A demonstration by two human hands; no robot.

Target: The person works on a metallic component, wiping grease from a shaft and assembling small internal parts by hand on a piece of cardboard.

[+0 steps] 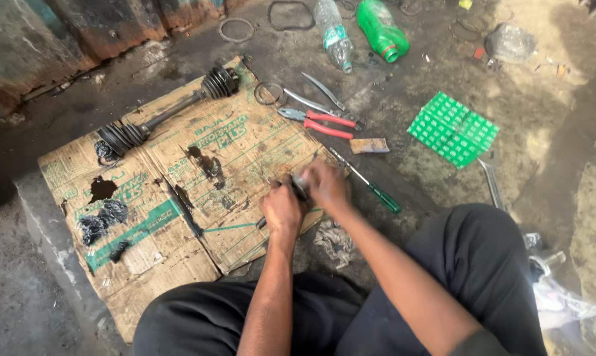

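Both hands — left hand (281,209), right hand (326,184) — clench a greasy metal part (300,186) (fingers curled tight); grease could let it slip.

A: hand positions?
B: left hand (281,209) at 7 o'clock of frame centre, fingers curled tight. Right hand (325,186) just at its 1 o'clock, also clenched, touching it.
A: arms?
B: both forearms bare, rising from 6 o'clock, converging. Knees bent either side.

A flattened brown cardboard carton (179,178) — green-printed — is spread on the floor; right of it a green blister card (453,128), beyond it two labelled bottles (357,29).
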